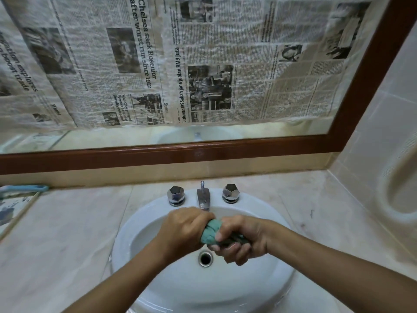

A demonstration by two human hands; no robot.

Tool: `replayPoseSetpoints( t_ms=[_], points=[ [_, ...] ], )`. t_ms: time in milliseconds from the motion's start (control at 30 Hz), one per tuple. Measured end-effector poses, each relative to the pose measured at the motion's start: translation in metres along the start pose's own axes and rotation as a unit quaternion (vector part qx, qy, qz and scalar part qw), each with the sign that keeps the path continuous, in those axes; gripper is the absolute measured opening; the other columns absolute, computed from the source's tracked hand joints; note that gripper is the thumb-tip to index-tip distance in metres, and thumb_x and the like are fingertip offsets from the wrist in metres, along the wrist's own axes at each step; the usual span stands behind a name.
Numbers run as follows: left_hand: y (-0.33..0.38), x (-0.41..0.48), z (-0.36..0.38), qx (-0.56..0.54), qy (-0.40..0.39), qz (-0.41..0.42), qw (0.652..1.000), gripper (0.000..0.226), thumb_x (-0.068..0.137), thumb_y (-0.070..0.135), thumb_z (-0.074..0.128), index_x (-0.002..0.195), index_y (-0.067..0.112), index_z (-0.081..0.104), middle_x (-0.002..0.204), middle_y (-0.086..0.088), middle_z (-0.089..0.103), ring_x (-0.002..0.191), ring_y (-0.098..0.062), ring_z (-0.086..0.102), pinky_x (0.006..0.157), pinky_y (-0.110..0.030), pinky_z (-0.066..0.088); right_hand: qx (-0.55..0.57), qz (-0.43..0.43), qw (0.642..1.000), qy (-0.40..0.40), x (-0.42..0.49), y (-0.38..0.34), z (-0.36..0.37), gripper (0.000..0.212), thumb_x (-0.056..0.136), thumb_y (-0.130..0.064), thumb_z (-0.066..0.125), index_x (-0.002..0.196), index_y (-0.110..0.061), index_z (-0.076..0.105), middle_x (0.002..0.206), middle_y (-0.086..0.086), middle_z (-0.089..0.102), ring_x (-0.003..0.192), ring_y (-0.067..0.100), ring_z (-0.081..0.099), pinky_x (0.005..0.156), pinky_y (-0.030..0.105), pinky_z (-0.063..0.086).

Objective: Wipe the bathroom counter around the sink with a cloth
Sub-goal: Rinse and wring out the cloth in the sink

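Now both hands, left hand and right hand, are gripping the cloth with fingers clamped (bunched tight) over the sink

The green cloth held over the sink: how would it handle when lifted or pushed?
Probably floppy: the cloth bunches into folds between the left hand and right hand, both gripping it. Possibly damp, so heavier, as it is squeezed over the sink. Its textured surface should not slip.

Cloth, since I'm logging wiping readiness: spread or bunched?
Bunched: green cloth is wadded, gripped by left hand and right hand over the sink.
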State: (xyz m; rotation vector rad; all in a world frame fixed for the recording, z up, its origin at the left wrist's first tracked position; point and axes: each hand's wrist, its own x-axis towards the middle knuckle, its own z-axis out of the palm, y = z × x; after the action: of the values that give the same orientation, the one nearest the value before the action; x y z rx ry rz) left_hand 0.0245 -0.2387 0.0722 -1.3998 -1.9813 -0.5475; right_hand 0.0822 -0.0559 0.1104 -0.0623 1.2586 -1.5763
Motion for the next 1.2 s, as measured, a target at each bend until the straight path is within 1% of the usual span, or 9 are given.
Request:
replayPoseSetpoints(
  t_ms=[100, 167, 300, 400, 533, 833, 967, 1067, 1200],
  points=[
    [-0.007, 0.022, -0.018, 0.028, -0.067, 0.016, 0.997, 0.009, 0.067, 0.021, 0.062, 0.065, 0.012, 0.061, 0.054, 0.002, 0.057, 0.042, -0.019, 0.054, 0.036, -0.021, 0.036, -0.077, -0.008, 0.995, 0.065, -0.01, -0.01, 0.008, 0.028, 0.081, -0.008, 0.057, 0.06, -0.021, 0.044, 0.044, -0.006, 0.032, 0.035, 0.004, 0.026, 0.041, 0.015, 0.011],
    [0.002, 0.038, -0.027, 0.097, -0.203, -0.028, 0.974, 0.015, 0.07, 0.026, 0.061, 0.068, 0.012, 0.057, 0.061, -0.002, 0.06, 0.049, -0.024, 0.057, 0.044, -0.022, 0.034, -0.212, 0.011, 0.962, 0.173, -0.009, -0.014, 0.01, 0.04, 0.08, -0.01, 0.071, 0.055, -0.022, 0.042, 0.043, -0.002, 0.034, 0.036, 0.011, 0.026, 0.042, 0.019, 0.014],
    [0.017, 0.04, -0.005, 0.1, -0.446, -0.21, 0.864, 0.017, 0.082, 0.023, 0.056, 0.091, 0.011, 0.063, 0.092, -0.013, 0.063, 0.079, -0.033, 0.06, 0.062, -0.03, 0.037, -0.532, 0.058, 0.747, 0.393, 0.015, -0.009, -0.001, 0.026, 0.074, -0.019, 0.07, 0.06, -0.018, 0.048, 0.06, 0.002, 0.053, 0.05, 0.02, 0.048, 0.044, 0.023, 0.032],
    [0.011, 0.021, 0.023, -0.055, -0.45, -0.353, 0.819, 0.014, 0.078, 0.016, 0.055, 0.064, 0.012, 0.052, 0.068, -0.007, 0.056, 0.064, -0.027, 0.053, 0.054, -0.029, 0.037, -0.649, 0.046, 0.613, 0.448, 0.032, 0.006, -0.01, 0.002, 0.073, -0.016, 0.058, 0.073, -0.018, 0.059, 0.079, 0.006, 0.06, 0.073, 0.029, 0.059, 0.054, 0.029, 0.035],
    [0.031, -0.005, 0.044, -0.32, -0.333, -0.586, 0.666, 0.019, 0.068, 0.006, 0.061, 0.057, 0.009, 0.046, 0.048, -0.006, 0.04, 0.038, -0.017, 0.031, 0.042, -0.022, 0.025, -0.742, 0.021, 0.52, 0.422, 0.045, 0.023, -0.026, 0.022, 0.074, -0.02, 0.062, 0.095, -0.014, 0.066, 0.095, 0.012, 0.067, 0.086, 0.035, 0.062, 0.064, 0.03, 0.033],
    [0.046, -0.019, 0.043, -0.539, -0.261, -0.665, 0.447, 0.042, 0.078, 0.001, 0.052, 0.049, 0.021, 0.029, 0.045, 0.002, 0.022, 0.038, -0.01, 0.015, 0.039, -0.017, 0.012, -0.78, -0.03, 0.476, 0.405, 0.051, 0.026, -0.028, 0.023, 0.08, -0.028, 0.059, 0.093, -0.008, 0.061, 0.092, 0.012, 0.069, 0.079, 0.035, 0.063, 0.061, 0.033, 0.029],
    [0.047, -0.02, 0.036, -0.594, -0.285, -0.657, 0.366, 0.038, 0.083, 0.005, 0.047, 0.052, 0.02, 0.029, 0.039, 0.007, 0.021, 0.031, -0.005, 0.014, 0.03, -0.016, 0.013, -0.794, -0.041, 0.453, 0.405, 0.045, 0.025, -0.02, 0.031, 0.045, -0.033, 0.08, 0.056, -0.015, 0.057, 0.048, 0.002, 0.059, 0.039, 0.024, 0.054, 0.048, 0.022, 0.02],
    [0.044, -0.022, 0.031, -0.598, -0.3, -0.65, 0.36, 0.038, 0.084, 0.007, 0.048, 0.055, 0.021, 0.027, 0.038, 0.007, 0.021, 0.03, -0.005, 0.015, 0.029, -0.015, 0.012, -0.772, -0.044, 0.473, 0.422, 0.046, 0.028, -0.02, 0.041, 0.027, -0.038, 0.082, 0.045, -0.019, 0.05, 0.036, -0.003, 0.048, 0.026, 0.02, 0.042, 0.047, 0.015, 0.016],
    [0.042, -0.024, 0.024, -0.545, -0.315, -0.619, 0.469, 0.036, 0.079, 0.005, 0.054, 0.055, 0.019, 0.032, 0.043, 0.003, 0.025, 0.037, -0.009, 0.017, 0.036, -0.018, 0.013, -0.75, -0.041, 0.487, 0.445, 0.046, 0.035, -0.013, 0.037, 0.028, -0.03, 0.081, 0.048, -0.018, 0.052, 0.039, -0.002, 0.05, 0.027, 0.022, 0.044, 0.045, 0.016, 0.021]
  ],
)
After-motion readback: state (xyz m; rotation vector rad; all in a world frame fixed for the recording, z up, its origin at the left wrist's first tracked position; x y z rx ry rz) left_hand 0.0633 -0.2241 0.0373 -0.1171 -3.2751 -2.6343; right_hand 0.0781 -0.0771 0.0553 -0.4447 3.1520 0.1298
